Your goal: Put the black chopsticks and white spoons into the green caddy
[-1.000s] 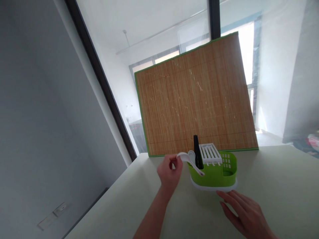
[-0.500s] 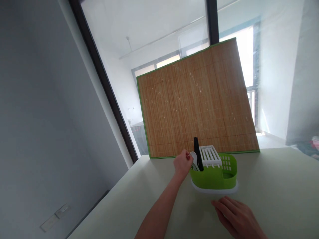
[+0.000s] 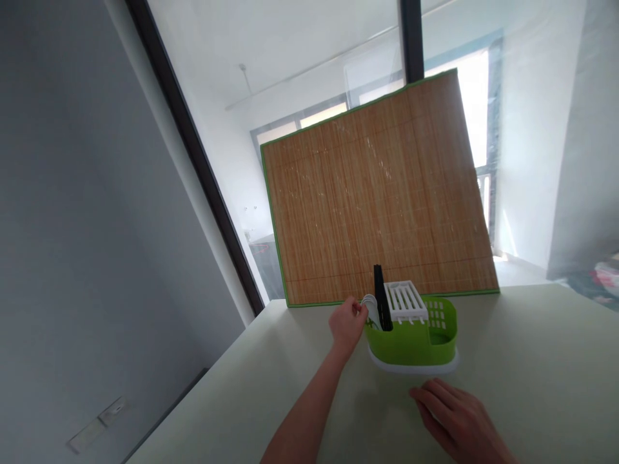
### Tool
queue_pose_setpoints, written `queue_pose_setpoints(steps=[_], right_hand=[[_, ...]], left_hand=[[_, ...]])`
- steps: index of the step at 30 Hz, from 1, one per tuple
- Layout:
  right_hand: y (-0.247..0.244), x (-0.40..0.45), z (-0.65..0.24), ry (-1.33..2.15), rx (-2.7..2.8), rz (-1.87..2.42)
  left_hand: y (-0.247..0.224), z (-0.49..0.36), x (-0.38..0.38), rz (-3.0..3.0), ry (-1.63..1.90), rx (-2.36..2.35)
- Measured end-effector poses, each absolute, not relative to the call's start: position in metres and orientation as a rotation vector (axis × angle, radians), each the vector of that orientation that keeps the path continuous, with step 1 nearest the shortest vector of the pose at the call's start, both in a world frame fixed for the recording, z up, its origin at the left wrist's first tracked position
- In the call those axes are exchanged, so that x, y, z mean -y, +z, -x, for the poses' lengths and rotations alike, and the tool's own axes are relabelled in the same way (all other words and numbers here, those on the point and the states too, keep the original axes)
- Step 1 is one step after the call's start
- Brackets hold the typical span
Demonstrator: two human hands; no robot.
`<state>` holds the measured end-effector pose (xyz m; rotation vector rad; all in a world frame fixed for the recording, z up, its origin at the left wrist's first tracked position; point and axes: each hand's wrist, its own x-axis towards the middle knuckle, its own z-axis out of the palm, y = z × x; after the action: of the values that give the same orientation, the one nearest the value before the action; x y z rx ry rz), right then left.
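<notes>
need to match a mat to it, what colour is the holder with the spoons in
Bright green holder, best seen in the head view.

grey wall at left | dark-framed glass behind white table | bright daylight beyond

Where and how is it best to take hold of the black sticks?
Probably best by the upper part of the black sticks, coming from above: they stand nearly upright, and this end rises clear over the green holder, while their lower ends are hidden in it. The spoons and left hand crowd the left side.
</notes>
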<state>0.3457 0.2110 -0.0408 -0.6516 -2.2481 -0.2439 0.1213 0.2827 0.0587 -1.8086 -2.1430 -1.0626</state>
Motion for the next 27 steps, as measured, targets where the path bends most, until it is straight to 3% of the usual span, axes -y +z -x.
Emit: queue_pose_setpoints(steps=[5, 11, 19, 27], right_hand=[[-0.051, -0.217, -0.347, -0.123, 2.302, 0.823], [-0.066, -0.220, -0.341, 0.180, 2.434, 1.027], [-0.063, -0.228, -0.347, 0.246, 1.948, 1.020], [-0.027, -0.254, -0.329, -0.115, 1.482, 1.246]], left_hand=[[0.002, -0.138, -0.225, 2.027, -1.192, 1.910], [-0.081, -0.160, -0.184, 2.705, -0.456, 1.759], [-0.097, -0.163, -0.199, 2.782, -0.172, 1.779], [-0.097, -0.168, -0.197, 2.797, -0.231, 1.835]])
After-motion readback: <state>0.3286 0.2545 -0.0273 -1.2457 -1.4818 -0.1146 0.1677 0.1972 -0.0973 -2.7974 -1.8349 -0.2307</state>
